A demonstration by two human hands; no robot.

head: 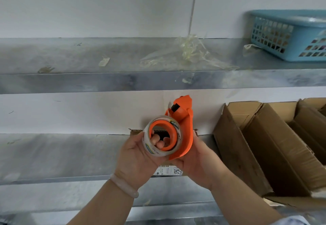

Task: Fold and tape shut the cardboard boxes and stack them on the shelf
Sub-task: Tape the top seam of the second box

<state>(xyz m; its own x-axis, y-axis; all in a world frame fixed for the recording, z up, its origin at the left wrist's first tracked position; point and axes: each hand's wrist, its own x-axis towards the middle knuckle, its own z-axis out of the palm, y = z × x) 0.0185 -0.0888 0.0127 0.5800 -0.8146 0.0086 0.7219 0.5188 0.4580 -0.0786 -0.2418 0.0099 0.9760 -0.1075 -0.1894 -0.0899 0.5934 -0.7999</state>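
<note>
2 hands on 1 orange tape dispenser (185,127), held over the lower shelf (61,154). Left hand (135,159): fingers curled through the core of the tape roll (146,142). Right hand (199,161): wrapped round the dispenser body. Cardboard box (165,170) on the shelf behind the hands, mostly hidden. Open boxes (264,145) stand to the right.

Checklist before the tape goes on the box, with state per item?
1. Dispenser held: ok, left grip on the roll, right grip on the body.
2. Tape end free at the cutter: cannot tell.
3. Box flaps folded: cannot tell, mostly hidden.
4. Boxes at right closed: not ok, tops open.
</note>
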